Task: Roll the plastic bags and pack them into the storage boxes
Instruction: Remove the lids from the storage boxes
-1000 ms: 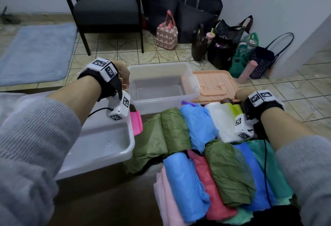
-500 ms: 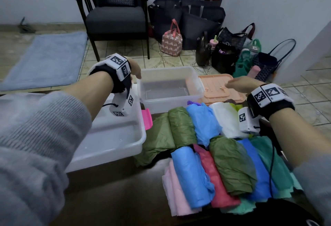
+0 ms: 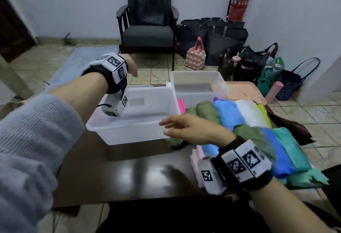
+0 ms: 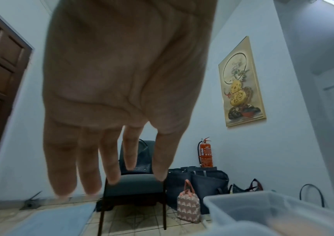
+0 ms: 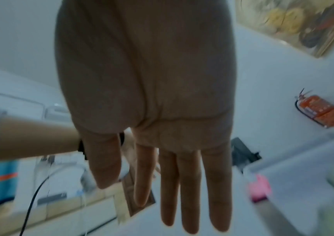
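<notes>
Two clear plastic storage boxes stand on the dark table: a near one (image 3: 129, 133) at centre left and a far one (image 3: 199, 77) behind it to the right. Several rolled plastic bags (image 3: 245, 118) in green, blue, white, pink and teal lie in rows on the right of the table. My left hand (image 3: 130, 66) hovers above the far end of the near box, fingers straight and empty (image 4: 109, 167). My right hand (image 3: 182, 128) reaches leftward over the near box's right corner, fingers extended, holding nothing (image 5: 182, 183).
A peach lid (image 3: 245, 92) lies behind the bags. A pink piece (image 3: 181, 105) sits between the boxes. Beyond the table stand a dark armchair (image 3: 147, 29), several bags (image 3: 212, 38) on the tiled floor, a fire extinguisher (image 3: 239, 0) and a blue rug (image 3: 81, 61).
My right hand has swung from the far side of the bags leftward and nearer, to the near box's corner. My left hand has stayed over that box while the view rose.
</notes>
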